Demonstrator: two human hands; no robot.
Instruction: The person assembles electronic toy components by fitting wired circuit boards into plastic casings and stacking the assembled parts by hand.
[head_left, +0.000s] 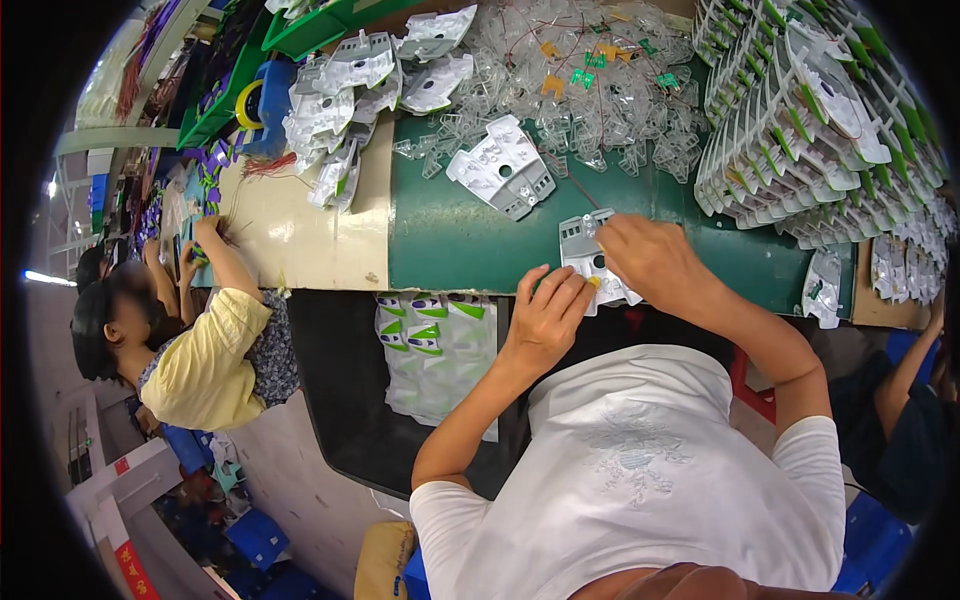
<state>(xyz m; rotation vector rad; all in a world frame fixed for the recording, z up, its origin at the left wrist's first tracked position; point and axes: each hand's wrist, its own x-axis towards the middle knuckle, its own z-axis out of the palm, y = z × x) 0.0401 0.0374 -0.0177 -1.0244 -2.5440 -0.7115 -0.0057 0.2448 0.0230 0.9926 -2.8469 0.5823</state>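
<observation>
At the near edge of the green mat, a white and grey plastic housing lies partly under my hands. My left hand grips its lower left edge, fingers bent. A small yellow piece shows by those fingertips; I cannot tell what it is. Over the housing's right side, my right hand has its fingers pressed together; what they hold is hidden. A thin dark red wire runs down to the housing's top. Just beyond, to the left, a second housing rests with its ribbed inside up.
Clear plastic pieces with orange and green bits are heaped at the back. Housings are piled at back left and stacked at right. Below the bench's left edge sits a black bin with bagged parts. A co-worker works at left.
</observation>
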